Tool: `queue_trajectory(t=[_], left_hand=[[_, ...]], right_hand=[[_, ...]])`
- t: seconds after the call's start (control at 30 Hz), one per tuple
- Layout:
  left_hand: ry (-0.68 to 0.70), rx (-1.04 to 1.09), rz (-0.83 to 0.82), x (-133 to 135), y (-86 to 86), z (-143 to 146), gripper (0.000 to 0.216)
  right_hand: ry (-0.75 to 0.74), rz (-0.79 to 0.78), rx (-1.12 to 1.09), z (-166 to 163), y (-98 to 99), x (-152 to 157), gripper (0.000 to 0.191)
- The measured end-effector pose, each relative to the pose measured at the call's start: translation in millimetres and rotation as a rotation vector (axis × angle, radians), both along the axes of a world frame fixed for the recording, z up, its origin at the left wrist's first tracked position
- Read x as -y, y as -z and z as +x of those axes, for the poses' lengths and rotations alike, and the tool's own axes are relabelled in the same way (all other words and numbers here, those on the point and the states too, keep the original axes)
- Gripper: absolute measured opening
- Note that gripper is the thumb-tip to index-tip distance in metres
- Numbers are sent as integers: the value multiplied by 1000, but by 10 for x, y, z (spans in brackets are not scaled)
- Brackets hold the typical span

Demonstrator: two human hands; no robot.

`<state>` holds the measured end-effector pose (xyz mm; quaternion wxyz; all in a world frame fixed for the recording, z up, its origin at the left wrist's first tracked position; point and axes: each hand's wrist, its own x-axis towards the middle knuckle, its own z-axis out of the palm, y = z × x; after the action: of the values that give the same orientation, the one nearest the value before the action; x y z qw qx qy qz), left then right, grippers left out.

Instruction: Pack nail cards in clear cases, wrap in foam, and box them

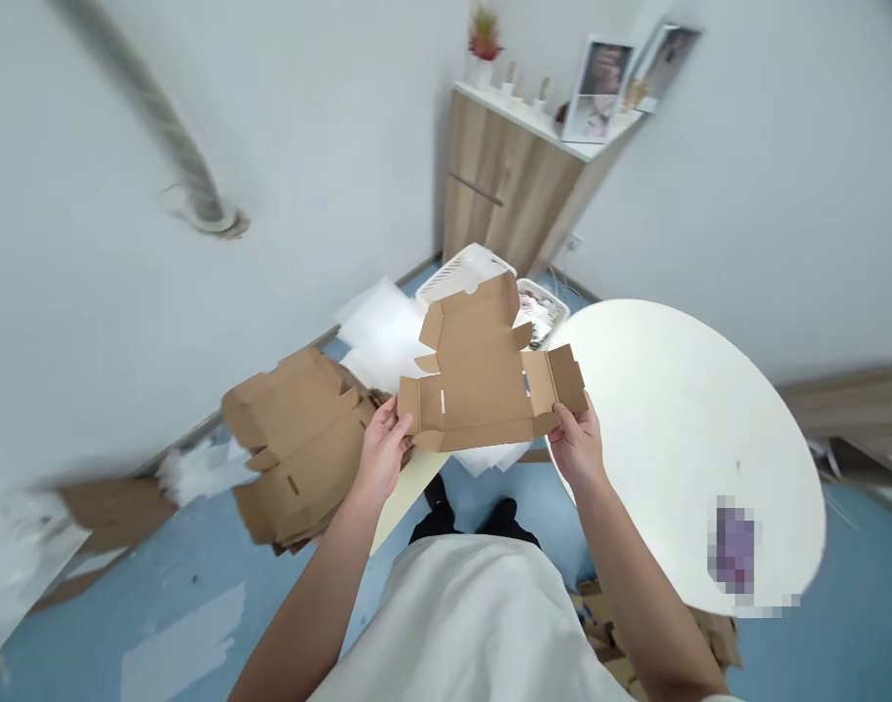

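A brown cardboard box blank point(482, 375), partly folded with its side flaps bent up, is held out in front of me. My left hand point(387, 444) pinches its left side flap. On the opposite side, my right hand point(578, 434) grips the right flap, thumb on top. To the left of my left hand lies a stack of flat cardboard box blanks point(291, 419). The held blank hides part of what lies behind it.
A round white table point(657, 419) stands at right, with a blurred-out purple item on it. White baskets point(464, 273) and white foam sheets point(383, 327) lie behind the blank. Beyond is a wooden cabinet point(519, 156) bearing picture frames. Cardboard pieces point(716, 639) lie under the table.
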<state>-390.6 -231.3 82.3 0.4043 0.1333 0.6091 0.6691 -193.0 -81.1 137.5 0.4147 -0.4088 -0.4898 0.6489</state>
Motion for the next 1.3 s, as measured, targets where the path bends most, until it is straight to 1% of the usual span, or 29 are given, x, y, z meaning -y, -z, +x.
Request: queue_trajectory(t=[0.17,0.33,0.43,0.5,0.6,0.67,0.77,0.87,1.0,1.1,1.17,1.23,1.3], left_hand=[[181,-48,-22,-530,29,480,52],[408,-139,-38,-930,26,1183,51],[519,-190,-44,-1087,14,1671,52],[586,-216,-54,-1165,24,1990,51],[654,-253,-88,-1260,96,2416,51],[684,-284,-108,-1314,177,2649,50],[716,-347,-149,-1382,320,2904,47],[745,-428,-209,-1458,457,3041,43],[796,-545,-265,-1617,618,3080,41],[780,-656,-358,-1740,707,3063,44],[762,-825,-398,-1782,733,3061,50],[783,-1089,-369,-1776,730,3079,56],[894,-1353,-275,-1733,716,3118,61]], right_hand=[[150,-5,87,881,83,31,37],[340,37,172,1810,244,186,47],[433,40,192,2370,376,282,47],[479,-13,178,2717,485,336,47],[563,-113,168,3151,685,380,46],[617,-145,181,3366,840,381,44],[646,-147,204,3570,1085,352,40],[628,-200,231,3655,1318,304,38],[577,-242,272,3660,1548,214,37],[568,-246,368,3638,1648,159,39],[565,-257,446,3629,1693,153,43],[564,-251,546,3632,1722,174,48],[573,-199,688,3646,1723,204,54]])
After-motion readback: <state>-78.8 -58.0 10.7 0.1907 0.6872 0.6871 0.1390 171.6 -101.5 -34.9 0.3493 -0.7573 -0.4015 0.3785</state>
